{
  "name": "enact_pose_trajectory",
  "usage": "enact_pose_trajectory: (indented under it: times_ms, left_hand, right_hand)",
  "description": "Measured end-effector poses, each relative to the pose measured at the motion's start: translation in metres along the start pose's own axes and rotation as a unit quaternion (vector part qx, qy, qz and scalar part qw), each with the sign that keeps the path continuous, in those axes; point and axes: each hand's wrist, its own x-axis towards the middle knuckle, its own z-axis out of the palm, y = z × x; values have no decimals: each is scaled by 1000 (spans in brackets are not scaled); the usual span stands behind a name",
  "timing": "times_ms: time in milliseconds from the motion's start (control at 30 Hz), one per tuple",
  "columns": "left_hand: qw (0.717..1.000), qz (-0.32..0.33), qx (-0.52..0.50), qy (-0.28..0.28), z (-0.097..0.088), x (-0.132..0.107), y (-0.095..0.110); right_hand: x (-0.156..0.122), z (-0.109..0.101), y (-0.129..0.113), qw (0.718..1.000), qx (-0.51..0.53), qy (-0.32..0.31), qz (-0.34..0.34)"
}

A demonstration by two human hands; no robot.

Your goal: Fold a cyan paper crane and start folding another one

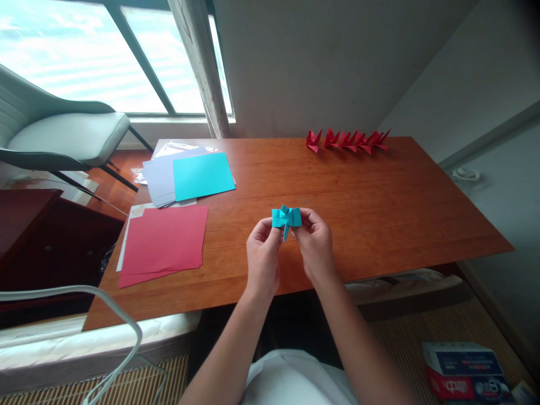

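Note:
Both hands hold a small folded teal paper figure (287, 217) just above the middle of a wooden table (379, 214). My left hand (264, 253) pinches its left side with fingers closed. My right hand (314, 242) pinches its right side the same way. A thin point of the paper hangs down between the two hands.
Several red folded paper cranes (348, 139) stand in a row at the table's far edge. A teal sheet (202, 175) lies on pale sheets at the left, with red sheets (164, 244) nearer. A chair (63, 135) stands by the window. A box (464, 371) lies on the floor at right.

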Motion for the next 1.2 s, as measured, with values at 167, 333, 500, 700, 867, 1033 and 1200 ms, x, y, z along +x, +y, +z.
enact_pose_trajectory:
  times_ms: [167, 333, 500, 700, 867, 1033, 1200]
  left_hand:
    - [999, 20, 32, 36, -7, 7, 2]
    - [983, 88, 153, 58, -18, 11, 6]
    - [835, 277, 468, 88, -35, 18, 15]
    - [657, 382, 650, 28, -51, 23, 30]
    - [635, 388, 668, 32, -58, 26, 38]
    - [708, 355, 610, 29, -55, 22, 33]
    - [951, 113, 286, -41, -52, 16, 35]
  right_hand:
    - [-1, -10, 0, 994, -95, -40, -32]
    - [-4, -16, -1, 988, -131, -65, -40]
    - [-15, -18, -8, 997, -51, -58, -17]
    - [-24, -20, -17, 992, 8, -118, 49]
    - [-24, -19, -17, 980, 18, -148, 133]
    - [-21, -11, -5, 984, 11, -116, 135]
    - [-14, -15, -3, 985, 44, -105, 131]
